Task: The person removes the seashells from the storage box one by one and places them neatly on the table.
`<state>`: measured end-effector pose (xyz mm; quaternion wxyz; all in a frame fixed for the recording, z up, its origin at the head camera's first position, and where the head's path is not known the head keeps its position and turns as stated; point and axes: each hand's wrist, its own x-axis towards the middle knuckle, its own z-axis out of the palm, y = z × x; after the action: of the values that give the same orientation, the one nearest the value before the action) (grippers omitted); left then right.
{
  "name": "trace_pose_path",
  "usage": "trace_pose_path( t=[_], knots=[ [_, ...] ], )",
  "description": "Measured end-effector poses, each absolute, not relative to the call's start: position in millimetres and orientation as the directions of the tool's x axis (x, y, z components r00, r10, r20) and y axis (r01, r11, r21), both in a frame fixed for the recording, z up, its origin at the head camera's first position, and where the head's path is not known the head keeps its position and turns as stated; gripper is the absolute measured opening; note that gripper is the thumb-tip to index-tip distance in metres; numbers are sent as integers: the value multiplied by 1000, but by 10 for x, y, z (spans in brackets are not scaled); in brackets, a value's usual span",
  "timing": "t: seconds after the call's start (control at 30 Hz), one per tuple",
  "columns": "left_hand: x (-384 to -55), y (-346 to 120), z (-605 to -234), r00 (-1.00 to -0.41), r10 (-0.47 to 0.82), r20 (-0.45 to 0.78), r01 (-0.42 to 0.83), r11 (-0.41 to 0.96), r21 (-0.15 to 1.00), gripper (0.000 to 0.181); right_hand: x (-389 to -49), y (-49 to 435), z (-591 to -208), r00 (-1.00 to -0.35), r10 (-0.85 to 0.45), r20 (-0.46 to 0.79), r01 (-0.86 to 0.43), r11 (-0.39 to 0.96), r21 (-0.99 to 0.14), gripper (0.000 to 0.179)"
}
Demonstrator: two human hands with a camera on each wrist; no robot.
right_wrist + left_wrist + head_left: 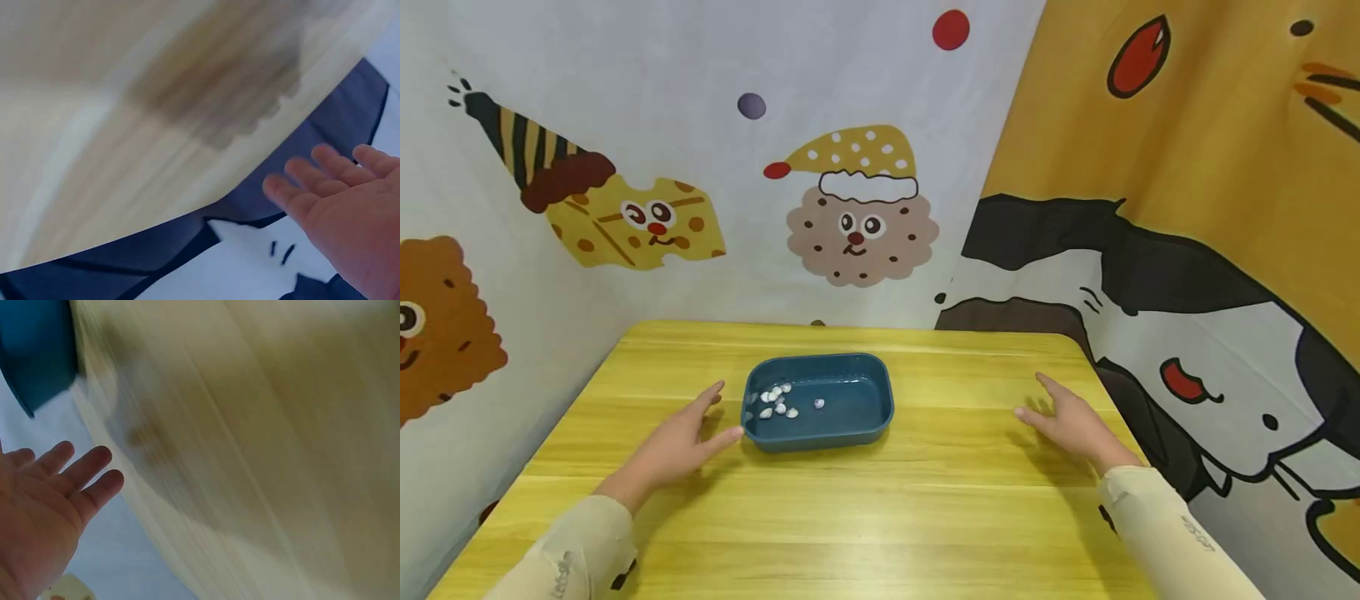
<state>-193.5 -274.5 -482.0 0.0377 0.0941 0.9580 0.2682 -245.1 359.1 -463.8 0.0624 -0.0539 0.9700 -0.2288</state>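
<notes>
I see the left hand [676, 445] and right hand [1071, 427] spread wide, empty, flanking the dark-blue rectangular plastic tray [827, 440], far-left of centre on the yellow wood-grain table [925, 508], its walls presumably corralling small whitish shell-like pieces [780, 408].

The tray [820, 444] sits on the surface [880, 517], left of its middle and nearer the far edge than the near one. In the tray, a cluster of pieces [781, 408] lies toward the left end; a single piece [819, 403] lies apart to their right, near the tray's middle, and the right half is bare. The left hand [673, 446] is just left of the tray, its thumb tip by the front left corner; whether they touch cannot be told. The right hand [1070, 425] is well apart from the tray, near the surface's right edge. Cloth [662, 50] hangs behind the surface.
</notes>
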Motion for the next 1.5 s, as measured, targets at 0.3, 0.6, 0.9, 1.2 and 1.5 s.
trace_pose_path(
  t=[0.3, 0.6, 0.9, 1.2, 1.5],
  knots=[
    [-2012, -2498, -4823, -979, 199, -46, 145, 834, 532, 108, -2609, 3049, -4497, -978, -200, -64, -136, 835, -534, 89],
    [-2052, -2353, -4847, -973, 217, -77, 149, 846, 511, 112, -2771, 2398, -4241, -957, -289, -22, -205, 726, -656, 74],
    [-2076, -2304, -4880, -974, 210, -84, 138, 847, 514, 115, -2904, 1760, -4109, -923, -384, 2, -263, 630, -731, 53],
    [-2087, -2288, -4886, -972, 220, -83, 144, 836, 529, 114, -3005, 1154, -4149, -869, -493, -51, -323, 641, -697, 48],
    [-2093, -2305, -4913, -975, 203, -90, 119, 821, 558, 117, -3066, 599, -4403, -814, -568, -125, -424, 726, -541, 41]
  ],
)
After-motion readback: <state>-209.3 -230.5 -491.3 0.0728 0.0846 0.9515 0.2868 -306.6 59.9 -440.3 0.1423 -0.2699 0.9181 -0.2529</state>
